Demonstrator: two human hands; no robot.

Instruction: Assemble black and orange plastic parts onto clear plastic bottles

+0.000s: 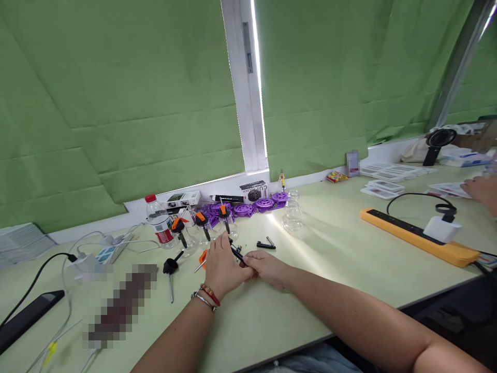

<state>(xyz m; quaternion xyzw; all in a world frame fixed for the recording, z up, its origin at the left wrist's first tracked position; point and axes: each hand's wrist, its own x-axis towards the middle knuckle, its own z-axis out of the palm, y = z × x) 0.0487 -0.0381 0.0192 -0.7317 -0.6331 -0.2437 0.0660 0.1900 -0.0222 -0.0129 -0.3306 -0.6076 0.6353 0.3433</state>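
Observation:
My left hand (224, 267) and my right hand (267, 267) meet over the table, both closed on a slim black part (237, 254). The fingers hide much of it, so its exact kind cannot be made out. Just beyond them lies another black piece (265, 245) with a small metal coil spring (271, 241) beside it. An orange piece (202, 258) with a thin rod shows at the left hand's edge. Further left rests a black fitting (171, 266) with a metal tube. Behind the hands stand several clear vessels topped with black and orange heads (201, 219).
A red-capped water bottle (161, 223) and purple plastic parts (244, 210) line the back, near a clear stacked glass piece (292, 212). On the right are a yellow power strip (411, 235) and another person's hand (481, 190). Cables and a black phone-like device (31, 316) lie left.

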